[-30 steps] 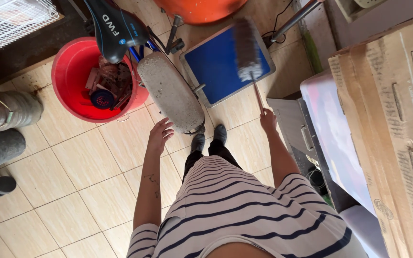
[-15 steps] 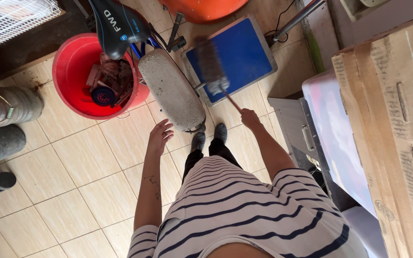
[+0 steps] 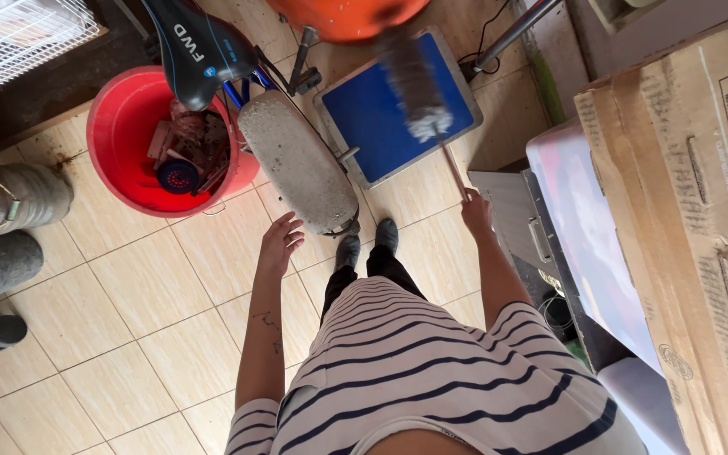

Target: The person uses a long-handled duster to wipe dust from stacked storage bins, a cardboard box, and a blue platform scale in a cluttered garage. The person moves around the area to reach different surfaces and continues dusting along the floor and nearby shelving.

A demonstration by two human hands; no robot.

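My right hand (image 3: 475,212) grips the thin wooden stick of a feather duster (image 3: 415,87), whose blurred grey head hangs over a blue platform scale (image 3: 372,114) on the floor. My left hand (image 3: 281,240) is open with fingers spread, holding nothing, just beside the lower end of a long dusty grey padded part (image 3: 298,162) of an exercise bike. My two dark shoes (image 3: 367,244) stand on the tiles between the hands.
A red bucket (image 3: 111,135) holding odds and ends stands at the left under a black bike saddle (image 3: 195,46). Grey pipes (image 3: 6,202) lie at far left. A large cardboard box (image 3: 684,211) and a grey case (image 3: 511,215) crowd the right side. Beige floor tiles (image 3: 145,320) lie underfoot.
The duster head has swung from over the grey padded part back to the right over the blue scale. My right hand moved right with it. My left hand stayed put.
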